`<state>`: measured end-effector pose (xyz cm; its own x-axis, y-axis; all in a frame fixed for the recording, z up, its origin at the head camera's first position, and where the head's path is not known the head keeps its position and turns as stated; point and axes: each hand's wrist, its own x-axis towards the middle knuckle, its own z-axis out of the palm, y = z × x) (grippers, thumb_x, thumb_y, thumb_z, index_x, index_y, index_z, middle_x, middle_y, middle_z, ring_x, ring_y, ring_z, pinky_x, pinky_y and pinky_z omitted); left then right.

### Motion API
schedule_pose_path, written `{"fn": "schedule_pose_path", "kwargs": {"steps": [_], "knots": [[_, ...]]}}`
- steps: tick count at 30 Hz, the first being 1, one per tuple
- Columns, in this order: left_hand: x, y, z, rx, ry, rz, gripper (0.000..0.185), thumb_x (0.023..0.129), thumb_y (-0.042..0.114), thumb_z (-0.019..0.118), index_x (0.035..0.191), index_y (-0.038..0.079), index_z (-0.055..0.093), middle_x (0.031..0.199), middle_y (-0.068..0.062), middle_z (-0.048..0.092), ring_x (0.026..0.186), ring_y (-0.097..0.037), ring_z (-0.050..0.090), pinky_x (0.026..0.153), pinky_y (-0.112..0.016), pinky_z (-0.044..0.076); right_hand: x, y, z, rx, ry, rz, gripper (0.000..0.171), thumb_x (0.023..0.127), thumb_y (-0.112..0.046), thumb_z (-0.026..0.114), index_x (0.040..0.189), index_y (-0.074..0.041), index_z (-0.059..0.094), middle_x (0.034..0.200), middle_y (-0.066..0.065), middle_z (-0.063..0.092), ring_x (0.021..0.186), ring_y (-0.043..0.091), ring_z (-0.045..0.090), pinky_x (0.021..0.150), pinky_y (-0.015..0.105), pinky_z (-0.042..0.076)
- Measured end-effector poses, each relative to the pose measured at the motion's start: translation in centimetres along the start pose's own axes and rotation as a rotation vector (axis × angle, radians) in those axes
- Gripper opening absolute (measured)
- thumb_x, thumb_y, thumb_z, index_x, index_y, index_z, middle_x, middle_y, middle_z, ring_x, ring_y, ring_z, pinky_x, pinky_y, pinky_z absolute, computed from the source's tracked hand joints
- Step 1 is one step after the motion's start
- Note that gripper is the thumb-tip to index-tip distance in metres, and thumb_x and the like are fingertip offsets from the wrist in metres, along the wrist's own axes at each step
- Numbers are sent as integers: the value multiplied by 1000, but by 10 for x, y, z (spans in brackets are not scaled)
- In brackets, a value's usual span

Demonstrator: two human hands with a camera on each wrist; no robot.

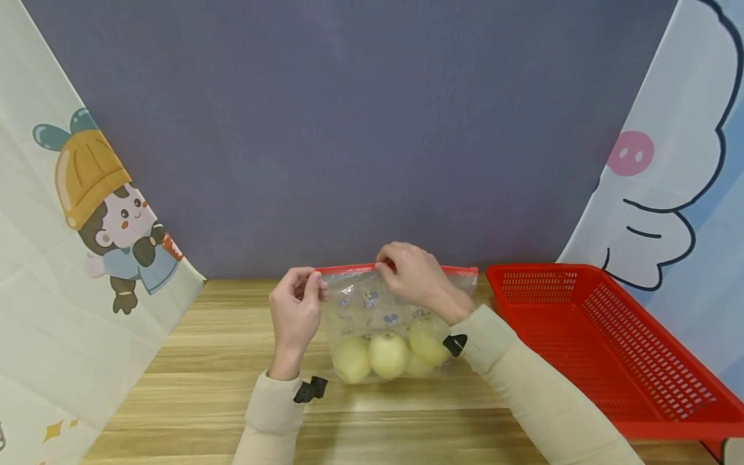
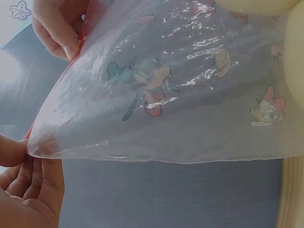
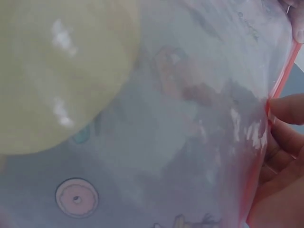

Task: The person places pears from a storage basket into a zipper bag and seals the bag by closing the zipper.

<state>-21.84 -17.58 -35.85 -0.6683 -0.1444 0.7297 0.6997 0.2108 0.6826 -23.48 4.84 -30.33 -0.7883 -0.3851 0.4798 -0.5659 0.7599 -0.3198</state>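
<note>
A clear zip bag point(image 1: 363, 307) printed with small cartoon figures hangs upright over the table, its red zip strip point(image 1: 347, 268) along the top. Several pale yellow-green round fruits point(image 1: 388, 355), apple-like, fill its lower part. My left hand point(image 1: 295, 307) pinches the bag's top left corner between thumb and fingers. Farther right along the strip, past its middle, my right hand point(image 1: 415, 274) pinches the red edge. In the left wrist view the left hand point(image 2: 28, 185) grips the corner; the right wrist view shows the right thumb point(image 3: 287, 109) against the strip.
A red perforated plastic basket point(image 1: 581, 336) stands to the right of the bag on the wood-grain table point(image 1: 192, 387). A dark grey-blue panel point(image 1: 360, 129) rises behind. Cartoon-printed sheets point(image 1: 35, 258) flank both sides.
</note>
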Motion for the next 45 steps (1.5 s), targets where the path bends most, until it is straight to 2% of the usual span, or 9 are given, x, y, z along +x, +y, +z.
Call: {"fn": "schedule_pose_path", "kwargs": {"steps": [8, 15, 24, 36, 45], "knots": [[0, 1, 0, -5, 1, -5, 14, 100, 7, 65, 97, -6, 68, 77, -15, 70, 62, -26, 67, 57, -21, 58, -2, 5, 0, -5, 4, 2, 12, 100, -19, 63, 101, -11, 72, 94, -1, 68, 80, 13, 59, 67, 31, 53], [0, 5, 2, 12, 11, -10, 9, 98, -3, 63, 97, -11, 66, 78, -21, 69, 62, -26, 67, 56, -21, 58, -4, 8, -2, 2, -12, 20, 13, 101, -19, 61, 104, -12, 72, 98, -1, 69, 84, 14, 61, 70, 33, 55], [0, -2, 1, -25, 9, -3, 15, 100, 8, 65, 97, -6, 68, 78, -15, 70, 62, -23, 67, 56, -21, 58, -7, 11, -5, -5, -4, 34, 14, 101, -19, 61, 103, -11, 72, 99, 0, 69, 86, 16, 61, 73, 35, 55], [0, -3, 2, 3, 24, -6, 9, 98, 0, 66, 98, -8, 68, 78, -18, 70, 62, -24, 67, 55, -20, 57, -9, 16, -6, -22, 13, 31, 13, 101, -19, 62, 104, -11, 72, 99, 0, 69, 85, 16, 61, 73, 36, 56], [1, -3, 2, 5, 26, -18, 10, 98, 2, 66, 97, -8, 68, 78, -18, 70, 62, -28, 66, 56, -20, 57, -10, 20, -8, -29, 18, 34, 13, 101, -20, 62, 103, -11, 72, 98, 0, 69, 85, 17, 61, 73, 36, 56]]}}
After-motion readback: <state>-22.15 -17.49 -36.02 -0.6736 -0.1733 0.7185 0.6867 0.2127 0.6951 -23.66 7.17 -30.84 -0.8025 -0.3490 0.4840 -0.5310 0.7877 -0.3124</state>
